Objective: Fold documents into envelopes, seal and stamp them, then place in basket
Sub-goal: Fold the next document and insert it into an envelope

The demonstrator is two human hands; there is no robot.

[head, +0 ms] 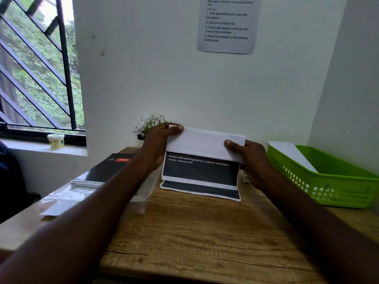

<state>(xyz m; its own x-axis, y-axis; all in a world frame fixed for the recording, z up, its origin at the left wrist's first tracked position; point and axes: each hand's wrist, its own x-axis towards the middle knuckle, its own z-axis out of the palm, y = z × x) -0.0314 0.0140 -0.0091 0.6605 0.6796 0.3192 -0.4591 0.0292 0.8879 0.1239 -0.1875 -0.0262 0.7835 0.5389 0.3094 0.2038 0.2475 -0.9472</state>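
Over a worn wooden desk (205, 232), I am watching both bare hands holding up a printed sheet of paper with dark panels and white text (201, 171), its white top part folded forward over the print. The left hand (159, 144) is pinching the upper left corner of the fold, thumb in front at the top edge. The right hand (249, 158) is gripping the right edge, thumb lying across the white face and fingers curled behind. The sheet is standing above the middle of the desk, its bottom strip bending forward onto the wood.

To the right, a lime-green perforated plastic basket (328, 185) is sitting on the desk with a white envelope (291, 154) leaning inside it. To the left, a black spiral-bound notebook with a red label (108, 171) is lying beside a clear plastic sleeve (67, 197). A small spray of white artificial flowers (147, 124) is showing behind the left hand, against the wall. A printed instruction sheet (227, 23) is hanging on the wall, and a small cream-coloured tub (56, 141) is resting on the windowsill.
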